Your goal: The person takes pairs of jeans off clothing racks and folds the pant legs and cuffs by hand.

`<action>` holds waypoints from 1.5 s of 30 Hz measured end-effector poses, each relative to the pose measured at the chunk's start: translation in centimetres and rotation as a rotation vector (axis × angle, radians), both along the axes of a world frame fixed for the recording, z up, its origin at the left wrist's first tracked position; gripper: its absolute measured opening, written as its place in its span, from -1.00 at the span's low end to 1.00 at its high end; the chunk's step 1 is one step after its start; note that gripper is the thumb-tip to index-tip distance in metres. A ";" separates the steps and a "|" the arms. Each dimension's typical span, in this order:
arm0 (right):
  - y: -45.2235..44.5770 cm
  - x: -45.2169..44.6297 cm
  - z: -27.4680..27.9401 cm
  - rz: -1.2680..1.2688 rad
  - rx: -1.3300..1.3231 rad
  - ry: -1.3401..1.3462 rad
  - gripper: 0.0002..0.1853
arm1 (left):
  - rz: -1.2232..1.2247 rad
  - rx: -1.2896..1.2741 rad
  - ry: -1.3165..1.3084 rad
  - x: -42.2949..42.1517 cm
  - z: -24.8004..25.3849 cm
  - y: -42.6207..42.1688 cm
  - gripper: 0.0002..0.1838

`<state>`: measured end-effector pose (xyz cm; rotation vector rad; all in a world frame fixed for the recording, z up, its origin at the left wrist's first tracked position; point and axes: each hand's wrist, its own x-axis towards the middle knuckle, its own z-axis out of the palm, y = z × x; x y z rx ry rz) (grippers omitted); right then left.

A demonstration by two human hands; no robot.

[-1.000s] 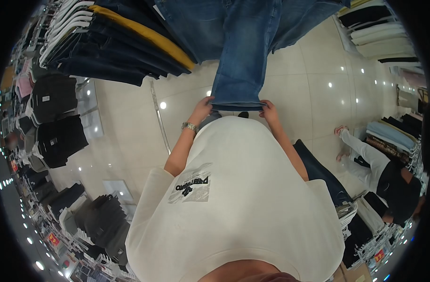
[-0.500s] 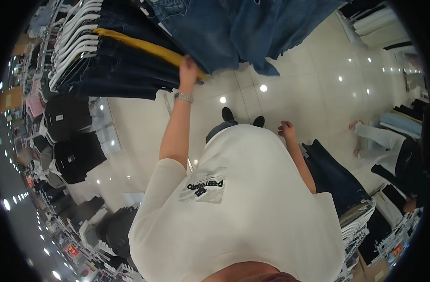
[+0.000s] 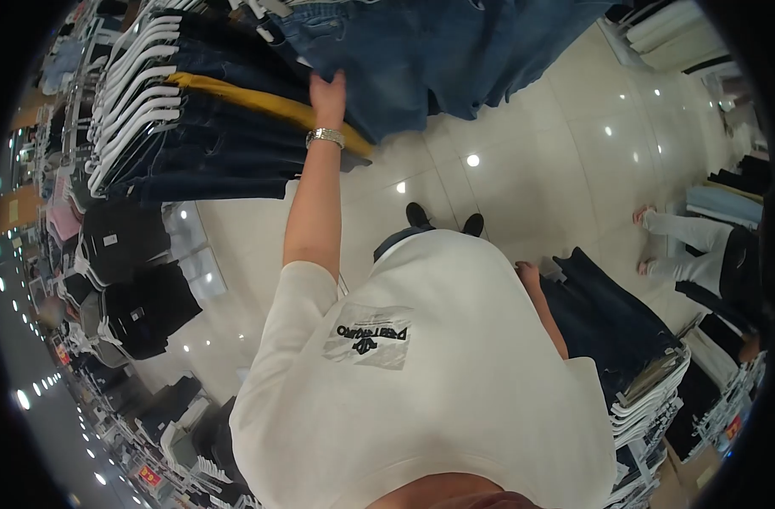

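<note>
My left hand (image 3: 326,95), with a metal-banded watch (image 3: 325,137) on the wrist, reaches forward to the hanging clothes. Its fingers are closed at the near edge of a pair of blue jeans (image 3: 387,76); the fingertips are partly hidden against the denim. Just left of the hand hang mustard trousers (image 3: 243,97) among several dark jeans (image 3: 222,161) on white hangers (image 3: 142,93). My right hand (image 3: 528,273) hangs low at my side, holding nothing, its fingers loosely bent and partly seen. Close beside it are dark blue jeans (image 3: 604,314) on another rack.
Black garments (image 3: 120,242) hang at the left. White hangers (image 3: 650,416) carry clothes behind me on the right. A person in light trousers (image 3: 688,233) stands at the far right. Glossy floor tiles (image 3: 506,187) lie around my shoes (image 3: 417,214).
My left hand has moved forward and slightly left, from the end of the mustard trousers to the blue jeans' edge. My right hand has dropped back towards my side.
</note>
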<state>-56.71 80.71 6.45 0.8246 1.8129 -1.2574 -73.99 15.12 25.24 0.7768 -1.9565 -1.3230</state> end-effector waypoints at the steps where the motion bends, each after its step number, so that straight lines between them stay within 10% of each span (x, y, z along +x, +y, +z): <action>1: -0.6 -0.1 0.5 0.027 0.011 0.011 -0.65 | -0.047 -0.008 -0.046 0.4 0.5 0.6 -0.52; 18: -8.8 -8.2 0.4 0.654 0.041 0.253 -0.57 | -0.427 0.296 -0.308 12.5 1.3 16.0 -0.56; 28: -13.9 -10.0 4.2 0.633 -0.095 0.260 -0.59 | -0.040 0.188 -0.227 14.3 -2.0 9.1 -0.44; 38: -11.6 -5.9 4.3 0.460 -0.010 0.140 -0.60 | -0.169 0.148 -0.251 13.5 -2.2 12.0 -0.48; 45: -5.1 -5.6 -5.0 0.929 0.121 0.323 -0.60 | -0.181 0.108 -0.354 14.0 -3.0 11.7 -0.59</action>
